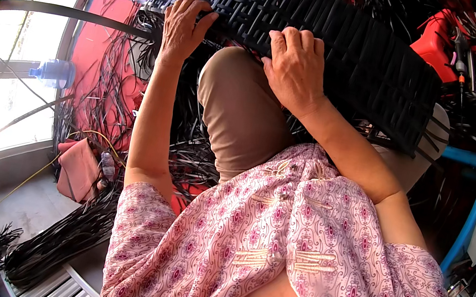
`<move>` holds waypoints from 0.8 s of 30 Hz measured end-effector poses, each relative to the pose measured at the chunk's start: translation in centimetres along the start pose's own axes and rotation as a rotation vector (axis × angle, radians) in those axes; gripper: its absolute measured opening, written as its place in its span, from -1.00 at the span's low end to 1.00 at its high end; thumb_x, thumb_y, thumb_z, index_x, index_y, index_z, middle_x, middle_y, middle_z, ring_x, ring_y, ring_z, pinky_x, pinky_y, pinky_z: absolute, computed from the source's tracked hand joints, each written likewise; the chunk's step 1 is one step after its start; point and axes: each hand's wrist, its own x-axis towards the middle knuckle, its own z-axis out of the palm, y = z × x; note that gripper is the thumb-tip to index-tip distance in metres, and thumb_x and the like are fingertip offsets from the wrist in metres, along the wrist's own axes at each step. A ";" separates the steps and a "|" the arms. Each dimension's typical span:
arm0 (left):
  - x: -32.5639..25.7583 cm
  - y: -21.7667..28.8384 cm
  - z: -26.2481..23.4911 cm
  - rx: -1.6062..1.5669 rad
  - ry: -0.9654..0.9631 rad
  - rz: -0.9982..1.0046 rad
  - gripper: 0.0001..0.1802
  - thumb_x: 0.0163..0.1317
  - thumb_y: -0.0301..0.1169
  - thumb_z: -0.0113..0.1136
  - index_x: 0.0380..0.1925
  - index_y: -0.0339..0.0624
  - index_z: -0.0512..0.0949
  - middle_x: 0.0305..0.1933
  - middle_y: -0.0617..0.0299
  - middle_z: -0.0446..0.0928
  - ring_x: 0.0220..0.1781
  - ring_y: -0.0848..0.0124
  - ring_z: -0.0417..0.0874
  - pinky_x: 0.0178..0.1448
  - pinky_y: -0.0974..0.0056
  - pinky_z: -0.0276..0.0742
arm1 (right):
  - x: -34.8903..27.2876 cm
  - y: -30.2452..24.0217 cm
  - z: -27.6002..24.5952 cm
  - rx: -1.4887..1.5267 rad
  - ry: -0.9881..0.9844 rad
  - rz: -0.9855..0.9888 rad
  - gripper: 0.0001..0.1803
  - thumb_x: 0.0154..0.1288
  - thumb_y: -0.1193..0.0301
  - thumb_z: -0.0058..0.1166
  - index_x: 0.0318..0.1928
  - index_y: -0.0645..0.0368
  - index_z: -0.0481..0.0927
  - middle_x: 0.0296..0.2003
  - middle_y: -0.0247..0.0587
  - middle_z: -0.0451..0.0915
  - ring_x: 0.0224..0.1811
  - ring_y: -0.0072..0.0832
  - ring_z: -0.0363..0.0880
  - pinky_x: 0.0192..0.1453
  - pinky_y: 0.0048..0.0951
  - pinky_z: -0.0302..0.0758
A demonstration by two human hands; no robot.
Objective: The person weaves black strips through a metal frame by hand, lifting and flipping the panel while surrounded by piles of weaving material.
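Note:
Across my knees lies a long black woven panel (357, 49), made of flat strips over a frame, slanting from upper left down to the right. My left hand (183, 31) is curled over its near edge toward the left end, thumb held apart from the fingers. Further right, my right hand (296, 66) bends its fingers onto the same near edge, thumb below. The weave is looser on the left part and tightly packed on the right. Loose strip ends stick out at both ends. What lies under my fingertips is hidden.
Black strips (117, 76) lie tangled over the red surface at left, with a bundle (63, 238) below. A pink bag (79, 169) and a water bottle (55, 73) are also there. At right stand a red plastic container (435, 46) and a blue frame (474, 209).

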 end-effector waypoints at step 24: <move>0.6 13.4 -0.1 -0.072 -0.166 0.134 -0.56 0.24 -0.15 0.21 0.05 -0.14 0.58 0.09 0.08 0.54 0.17 0.14 0.49 0.24 0.11 0.30 | -7.5 5.0 -5.4 -0.178 -0.038 -0.022 -0.57 0.22 0.36 0.03 0.10 0.24 0.52 0.05 -0.13 0.46 0.12 -0.30 0.39 0.20 -0.27 0.29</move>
